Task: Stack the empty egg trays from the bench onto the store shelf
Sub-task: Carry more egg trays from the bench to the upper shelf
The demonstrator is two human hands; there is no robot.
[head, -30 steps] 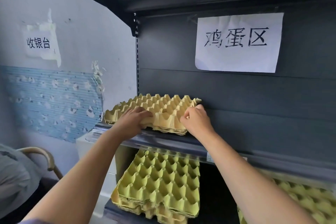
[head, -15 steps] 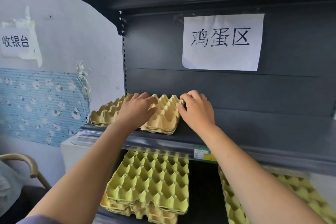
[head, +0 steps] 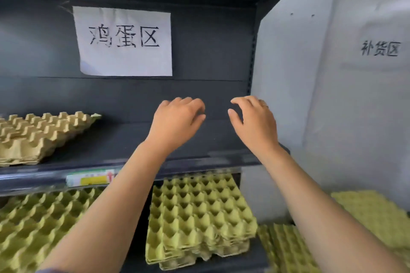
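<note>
While our left hand [head: 177, 122] and right hand [head: 255, 122] hover empty and apart, the egg trays [head: 372, 215] at lower right lie nearer the right.

Tray stack [head: 37, 135] left on shelf [head: 137, 144], paper sign [head: 124, 40] behind above, two tray stacks [head: 199, 217] on the level below

A white paper sign [head: 124, 41] (handwritten characters) hangs left of a pale wall [head: 332, 95]; a green-yellow label [head: 91, 177] below.
</note>
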